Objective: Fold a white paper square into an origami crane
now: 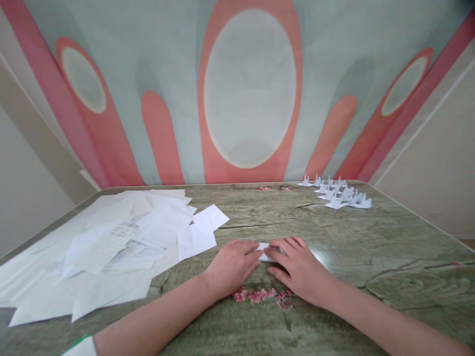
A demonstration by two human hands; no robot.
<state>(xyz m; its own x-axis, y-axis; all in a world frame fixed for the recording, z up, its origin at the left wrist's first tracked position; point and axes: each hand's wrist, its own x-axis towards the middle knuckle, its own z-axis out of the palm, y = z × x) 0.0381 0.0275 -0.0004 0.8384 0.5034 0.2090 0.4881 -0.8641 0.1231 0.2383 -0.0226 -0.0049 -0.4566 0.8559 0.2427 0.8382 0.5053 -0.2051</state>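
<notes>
A small piece of folded white paper lies on the wood-patterned table between my hands. My left hand holds its left part, fingers close together and pressed on the paper. At its right part, my right hand grips it, with the fingertips on top and the thumb low at the near side. My fingers cover much of the paper, so its full folded shape is hidden.
Loose white sheets are heaped across the table's left side, with smaller square papers at the heap's right edge. Several white origami cranes stand at the back right. A patterned wall covering rises behind the table.
</notes>
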